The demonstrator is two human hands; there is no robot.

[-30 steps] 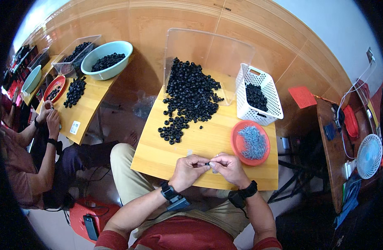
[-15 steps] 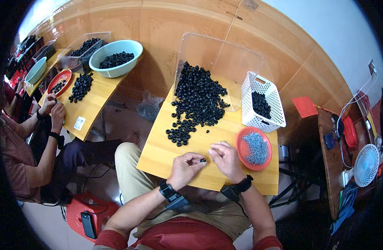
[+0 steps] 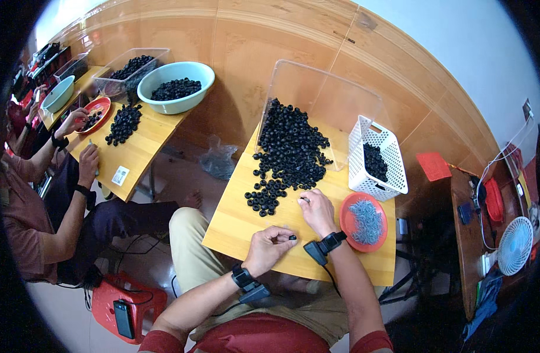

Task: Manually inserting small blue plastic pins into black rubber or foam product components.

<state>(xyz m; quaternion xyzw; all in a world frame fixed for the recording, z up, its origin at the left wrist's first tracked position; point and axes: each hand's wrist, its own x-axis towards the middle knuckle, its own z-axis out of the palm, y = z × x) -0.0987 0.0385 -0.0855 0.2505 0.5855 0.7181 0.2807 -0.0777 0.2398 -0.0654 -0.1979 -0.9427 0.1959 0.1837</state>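
In the head view, my left grip (image 3: 267,250) pinches a black piece (image 3: 293,237) above the tabletop (image 3: 234,229), by the fingertips, presumably because it's so small. My right grip (image 3: 319,213) is at a dark bit (image 3: 306,200) beside the black rings (image 3: 293,147) (whether it's closed on that, I can't tell). The rings lie heaped ahead, likely for easy picking; the red plate (image 3: 373,247) beside the white basket (image 3: 398,173) keeps grey bits (image 3: 367,223) from scattering.

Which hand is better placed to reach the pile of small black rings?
Probably the right hand: it is nearer the pile, while the left hand, farther back, pinches a small black piece.
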